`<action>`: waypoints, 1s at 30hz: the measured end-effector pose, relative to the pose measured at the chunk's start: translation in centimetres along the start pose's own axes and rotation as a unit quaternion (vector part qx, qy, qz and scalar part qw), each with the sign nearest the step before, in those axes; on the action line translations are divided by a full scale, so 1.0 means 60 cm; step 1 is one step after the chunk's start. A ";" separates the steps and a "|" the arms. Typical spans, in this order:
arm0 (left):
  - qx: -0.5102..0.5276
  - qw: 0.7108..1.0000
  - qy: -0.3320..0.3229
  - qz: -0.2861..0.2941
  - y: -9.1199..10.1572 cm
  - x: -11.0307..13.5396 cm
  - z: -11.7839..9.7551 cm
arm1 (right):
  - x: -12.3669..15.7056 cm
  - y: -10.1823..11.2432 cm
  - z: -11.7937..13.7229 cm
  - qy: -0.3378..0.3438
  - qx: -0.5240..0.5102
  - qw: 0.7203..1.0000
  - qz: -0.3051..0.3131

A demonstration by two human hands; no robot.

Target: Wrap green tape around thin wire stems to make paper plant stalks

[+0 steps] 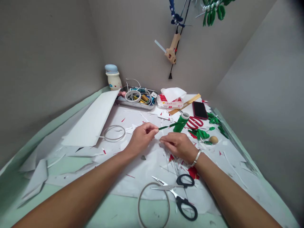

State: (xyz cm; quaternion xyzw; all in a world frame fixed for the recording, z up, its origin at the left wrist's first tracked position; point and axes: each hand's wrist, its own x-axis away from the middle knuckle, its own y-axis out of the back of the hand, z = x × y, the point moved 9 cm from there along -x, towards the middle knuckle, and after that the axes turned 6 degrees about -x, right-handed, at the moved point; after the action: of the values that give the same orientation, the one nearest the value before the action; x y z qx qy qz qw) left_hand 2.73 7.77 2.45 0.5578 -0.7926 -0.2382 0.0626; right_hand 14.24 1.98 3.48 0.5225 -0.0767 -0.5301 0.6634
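My left hand (142,136) is closed in a pinch on a thin green-wrapped wire stem (167,126) that points right toward a roll of green tape (180,123). My right hand (177,144) rests just below the stem with fingers curled; it seems to pinch the stem's near end, partly hidden. A silver bracelet sits on my right wrist. Black-handled scissors (180,196) lie open on the paper in front of me.
Red-handled scissors (194,122), green leaf pieces (201,134), a phone (199,110), a tissue pack (171,98), a metal tray of odds and ends (137,98), a bottle (113,77), wire rings (114,133) and white card sheets (93,118) surround me. A glue gun (173,49) hangs on the wall.
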 end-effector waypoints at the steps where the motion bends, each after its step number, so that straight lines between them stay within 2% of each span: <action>1: -0.035 0.999 -0.006 -0.020 0.006 -0.001 0.001 | 0.000 -0.005 0.008 0.015 0.025 1.000 0.010; 4: -0.168 0.983 -0.053 -0.054 0.014 0.000 -0.009 | 0.002 -0.005 0.023 0.052 0.074 0.996 0.009; 6: -0.248 0.963 -0.091 -0.050 0.007 0.004 -0.018 | 0.003 0.006 0.024 0.058 0.076 0.995 -0.013; 9: -0.337 0.933 -0.123 -0.018 -0.011 0.013 -0.026 | 0.002 0.031 0.016 0.045 0.055 0.996 -0.056; 12: -0.368 0.917 -0.150 0.035 -0.034 0.022 -0.031 | 0.001 0.051 0.002 0.023 0.027 0.995 -0.089; 16: -0.279 0.930 -0.204 0.121 -0.063 0.034 -0.046 | -0.001 0.063 -0.024 -0.024 -0.052 0.991 -0.118; 18: -0.200 0.951 -0.198 0.130 -0.061 0.032 -0.051 | -0.001 0.063 -0.036 -0.045 -0.085 0.988 -0.121; 22: -0.039 0.990 -0.096 0.095 -0.037 0.015 -0.035 | 0.000 0.053 -0.049 -0.072 -0.103 0.986 -0.113; 25: 0.048 0.997 -0.007 0.052 -0.019 0.005 -0.012 | -0.001 0.033 -0.038 -0.065 -0.095 0.990 -0.083; 28: 0.057 0.998 0.026 -0.002 -0.001 0.001 0.003 | -0.003 0.009 -0.009 -0.026 -0.052 0.998 -0.033; 30: 0.016 0.999 0.024 -0.035 0.009 -0.001 0.009 | -0.003 -0.002 0.006 -0.002 -0.014 1.000 -0.008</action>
State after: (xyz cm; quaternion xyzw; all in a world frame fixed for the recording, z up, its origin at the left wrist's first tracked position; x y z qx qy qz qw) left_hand 2.10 8.16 2.26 0.5920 -0.7743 -0.2141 0.0643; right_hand 13.84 1.92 3.62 0.5129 -0.0666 -0.5379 0.6657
